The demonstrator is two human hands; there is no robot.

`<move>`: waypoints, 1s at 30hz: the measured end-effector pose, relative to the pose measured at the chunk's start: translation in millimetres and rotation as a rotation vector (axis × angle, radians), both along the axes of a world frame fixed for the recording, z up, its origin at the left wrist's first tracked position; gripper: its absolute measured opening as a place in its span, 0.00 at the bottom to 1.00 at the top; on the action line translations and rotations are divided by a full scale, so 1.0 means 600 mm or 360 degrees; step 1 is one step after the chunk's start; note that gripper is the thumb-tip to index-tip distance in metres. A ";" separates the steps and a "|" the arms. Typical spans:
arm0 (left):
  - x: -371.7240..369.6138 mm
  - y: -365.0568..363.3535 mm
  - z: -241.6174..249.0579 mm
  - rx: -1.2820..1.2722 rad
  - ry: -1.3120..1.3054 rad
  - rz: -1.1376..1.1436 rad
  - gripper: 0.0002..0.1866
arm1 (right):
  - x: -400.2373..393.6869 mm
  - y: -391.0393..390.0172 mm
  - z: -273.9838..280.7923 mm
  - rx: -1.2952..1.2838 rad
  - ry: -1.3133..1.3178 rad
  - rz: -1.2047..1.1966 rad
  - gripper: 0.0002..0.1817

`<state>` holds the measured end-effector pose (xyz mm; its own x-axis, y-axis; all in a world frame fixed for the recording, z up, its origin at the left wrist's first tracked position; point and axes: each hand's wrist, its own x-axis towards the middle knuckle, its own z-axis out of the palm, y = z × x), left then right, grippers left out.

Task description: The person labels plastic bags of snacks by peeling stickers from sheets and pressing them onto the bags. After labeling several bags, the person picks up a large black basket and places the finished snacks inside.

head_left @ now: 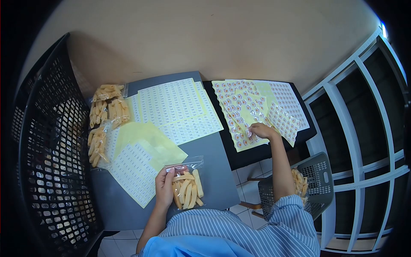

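My left hand (pixel 163 186) grips the upper left edge of a clear plastic bag of pale yellow snack sticks (pixel 187 190), close to my body at the front of the grey table. A small white patch shows at the thumb. Stretched out to the right, my right hand (pixel 262 130) has its fingertips pinched on a round sticker (pixel 249 133) over a sheet of round red-and-white stickers (pixel 233 112). Sheets of small printed labels (pixel 169 100) lie spread on the grey table, with a yellowish backing sheet (pixel 150 139) among them.
Several filled snack bags (pixel 109 109) are piled at the table's back left. A tall dark perforated crate (pixel 55 150) borders the left side. To the lower right, a grey basket (pixel 319 180) holds more snack bags. White-framed panels (pixel 359 107) line the right, and a wall closes the back.
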<state>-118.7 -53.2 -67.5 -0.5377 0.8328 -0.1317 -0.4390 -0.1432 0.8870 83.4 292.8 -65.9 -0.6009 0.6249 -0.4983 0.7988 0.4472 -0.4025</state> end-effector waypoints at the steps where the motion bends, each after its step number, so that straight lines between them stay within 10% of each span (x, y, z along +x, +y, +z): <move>1: 0.000 0.000 0.002 0.0018 -0.0004 -0.0001 0.12 | 0.002 0.000 -0.001 -0.0070 0.0026 -0.0063 0.16; 6: -0.001 0.001 0.010 0.0053 0.0505 -0.0041 0.28 | 0.018 -0.041 -0.011 0.0014 0.0612 -0.0321 0.14; 11: -0.002 0.004 0.014 0.0023 0.0146 -0.0087 0.26 | -0.041 -0.166 0.063 -0.0278 0.1360 -0.0151 0.06; 18: -0.014 0.003 -0.008 0.0097 -0.0096 -0.0264 0.20 | -0.161 -0.340 0.162 0.0026 0.0754 0.1500 0.09; 30: -0.012 -0.003 -0.014 0.0101 0.0011 -0.0308 0.18 | -0.214 -0.381 0.171 0.0401 0.0172 0.1848 0.11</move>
